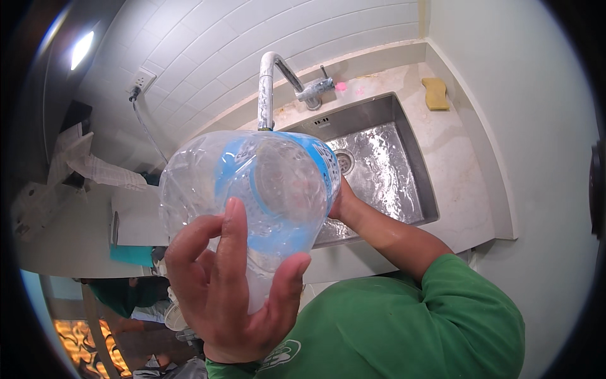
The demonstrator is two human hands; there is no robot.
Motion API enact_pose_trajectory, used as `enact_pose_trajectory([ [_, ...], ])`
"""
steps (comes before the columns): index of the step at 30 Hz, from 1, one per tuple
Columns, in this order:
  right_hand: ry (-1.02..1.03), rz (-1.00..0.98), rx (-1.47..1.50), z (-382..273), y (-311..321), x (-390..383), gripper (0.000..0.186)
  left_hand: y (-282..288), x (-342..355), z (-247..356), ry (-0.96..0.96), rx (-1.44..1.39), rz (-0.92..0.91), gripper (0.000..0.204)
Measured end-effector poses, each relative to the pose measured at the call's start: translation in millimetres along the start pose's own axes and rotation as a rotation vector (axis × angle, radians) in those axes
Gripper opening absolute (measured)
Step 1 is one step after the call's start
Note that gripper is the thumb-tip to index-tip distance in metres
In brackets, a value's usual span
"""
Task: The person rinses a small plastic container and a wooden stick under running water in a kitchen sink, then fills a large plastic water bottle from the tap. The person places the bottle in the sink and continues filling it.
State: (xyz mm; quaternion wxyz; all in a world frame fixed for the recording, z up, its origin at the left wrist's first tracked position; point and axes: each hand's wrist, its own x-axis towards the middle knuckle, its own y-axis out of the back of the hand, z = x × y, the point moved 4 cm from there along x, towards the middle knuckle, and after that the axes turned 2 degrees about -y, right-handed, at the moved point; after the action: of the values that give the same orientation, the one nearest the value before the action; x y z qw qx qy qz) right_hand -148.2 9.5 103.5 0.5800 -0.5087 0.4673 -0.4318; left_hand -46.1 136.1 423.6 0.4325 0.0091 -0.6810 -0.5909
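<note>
A large clear plastic water bottle (pixel 189 180) with a blue label is held up in front of me, tilted, partly over the near left side of the sink. My left hand (pixel 224 284) grips its near end, with the thumb and bent fingers round the plastic. At the bottle's right side, my right hand (pixel 343 201) holds on from behind; most of its fingers are hidden. The metal faucet (pixel 266 95) stands behind the bottle, its spout end close to the bottle's far edge. Whether water runs from it cannot be made out.
The steel sink (pixel 385 158) is wet, with a round drain (pixel 344 162). A yellow sponge (pixel 435 94) lies on the counter (pixel 464 183) by the right wall. To the left are a wall socket (pixel 142 79) with a plugged-in cord, papers (pixel 107 169) and a teal item (pixel 132 254).
</note>
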Motion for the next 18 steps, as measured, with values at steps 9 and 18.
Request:
enact_pose_trajectory([
  [9, 0.06, 0.015, -0.066, -5.8, 0.8, -8.7, 0.039, -4.0, 7.0, 1.4, -0.15, -0.027, -0.061, 0.067],
  [18, 0.167, 0.41, -0.267, -98.4, 138.6, -48.5, 0.044, -90.2, -54.0, -61.5, 0.212, -0.151, -0.016, 0.06],
])
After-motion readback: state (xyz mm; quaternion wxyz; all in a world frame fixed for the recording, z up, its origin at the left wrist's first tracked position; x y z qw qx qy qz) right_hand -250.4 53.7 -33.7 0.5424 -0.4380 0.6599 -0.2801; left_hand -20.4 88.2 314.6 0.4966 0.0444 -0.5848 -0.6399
